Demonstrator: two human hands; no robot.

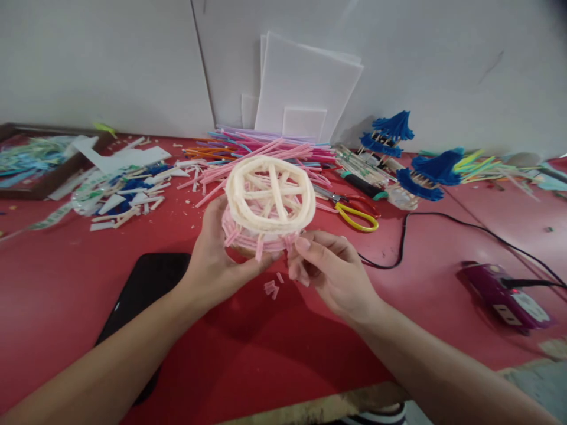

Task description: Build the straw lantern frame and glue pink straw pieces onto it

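Note:
My left hand [217, 260] grips a round craft piece made of straws [269, 200], cream on top with a wheel-like cross pattern and pink around the lower rim, held above the red table [66, 283]. My right hand [330, 265] is at the piece's lower right edge, fingers curled and pinched at the short pink straw ends hanging from the rim. A few cut pink straw bits [272, 287] lie on the table just under the hands.
A black phone [146, 289] lies at the left forearm. Yellow-handled scissors [354, 213], a heap of coloured straws [266, 147], white sheets [305, 88], blue tasselled crafts [416, 165], a purple device [509, 295] with black cable, and paper scraps [119, 189] surround them.

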